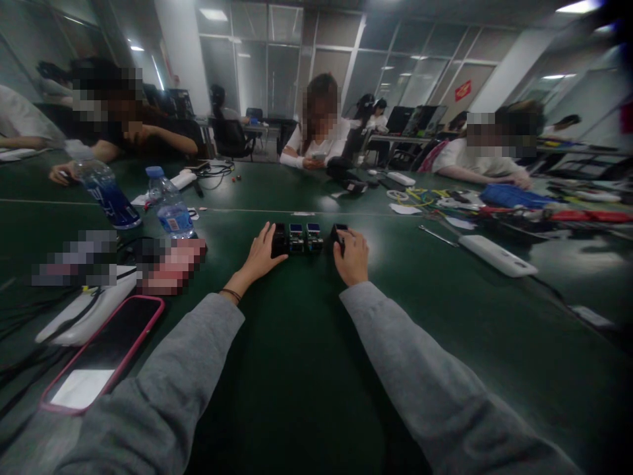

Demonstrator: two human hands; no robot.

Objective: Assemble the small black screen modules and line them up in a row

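A short row stands in front of me: a black block (pixel 279 239) on the left, then two small electronic modules (pixel 296 239) (pixel 313 239) with dark blue square tops. My left hand (pixel 258 256), fingers stretched and thumb apart, lies against the left side of the black block. On the right, apart from the modules, a second small black block (pixel 339 231) is held between the thumb and fingers of my right hand (pixel 354 256). My palm and fingers hide part of that block.
Two water bottles (pixel 171 210) (pixel 106 188), a phone with a pink edge (pixel 106 349) and a white device (pixel 82 310) lie to my left. At right are a wrench (pixel 438 235), a white power bank-like object (pixel 497 256) and tangled cables (pixel 435 198). Several people sit across the green table (pixel 297 369).
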